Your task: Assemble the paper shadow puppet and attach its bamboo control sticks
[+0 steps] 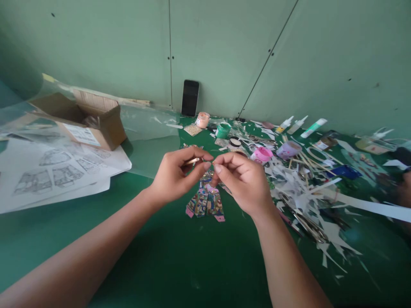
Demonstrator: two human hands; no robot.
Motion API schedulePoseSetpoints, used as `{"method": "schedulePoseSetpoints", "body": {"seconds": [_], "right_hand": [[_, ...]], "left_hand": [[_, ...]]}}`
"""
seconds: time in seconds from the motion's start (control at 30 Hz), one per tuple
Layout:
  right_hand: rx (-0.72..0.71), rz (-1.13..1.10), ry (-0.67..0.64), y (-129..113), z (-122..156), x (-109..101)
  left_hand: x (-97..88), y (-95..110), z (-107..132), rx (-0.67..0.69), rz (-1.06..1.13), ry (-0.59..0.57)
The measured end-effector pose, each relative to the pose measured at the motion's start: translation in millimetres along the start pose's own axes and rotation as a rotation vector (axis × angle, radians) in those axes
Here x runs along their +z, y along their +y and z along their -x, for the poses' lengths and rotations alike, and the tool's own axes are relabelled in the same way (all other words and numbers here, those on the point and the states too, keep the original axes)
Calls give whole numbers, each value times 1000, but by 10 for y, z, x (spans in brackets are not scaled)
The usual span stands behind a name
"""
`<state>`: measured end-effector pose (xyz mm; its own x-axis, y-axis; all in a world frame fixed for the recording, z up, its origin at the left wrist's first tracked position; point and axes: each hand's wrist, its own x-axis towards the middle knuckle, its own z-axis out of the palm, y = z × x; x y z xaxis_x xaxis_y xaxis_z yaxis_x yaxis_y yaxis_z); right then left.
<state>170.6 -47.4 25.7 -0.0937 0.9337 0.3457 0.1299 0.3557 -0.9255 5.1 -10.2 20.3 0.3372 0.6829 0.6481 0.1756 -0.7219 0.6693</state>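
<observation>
My left hand [178, 172] is closed, with a short, thin pale stick [192, 161] tucked in its fingers. Its thumb and forefinger come close to the fingertips of my right hand [244, 179], which are pinched together. Whatever the right fingertips hold is too small to name. Below and behind both hands, a patterned paper figure [205, 202] in blue, gold and pink lies flat on the green table, its upper part mostly hidden by the hands.
On the left, an open cardboard box [112, 128] stands on printed drawing sheets [93, 177]. A phone [190, 98] leans on the wall. Paint jars [222, 130], glue bottles [297, 124], paper scraps [334, 231] and metal scissors or tweezers [305, 220] crowd the right side.
</observation>
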Motion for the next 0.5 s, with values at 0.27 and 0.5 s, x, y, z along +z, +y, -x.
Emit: {"method": "schedulePoseSetpoints", "body": {"seconds": [0.27,0.5], "right_hand": [[-21,127,46,33,-5,11],[-19,187,89,48,-2,15]], "left_hand": [[-13,-30,-6,66,-129,19],[-41,-49,-7,92,-204,-42]]}}
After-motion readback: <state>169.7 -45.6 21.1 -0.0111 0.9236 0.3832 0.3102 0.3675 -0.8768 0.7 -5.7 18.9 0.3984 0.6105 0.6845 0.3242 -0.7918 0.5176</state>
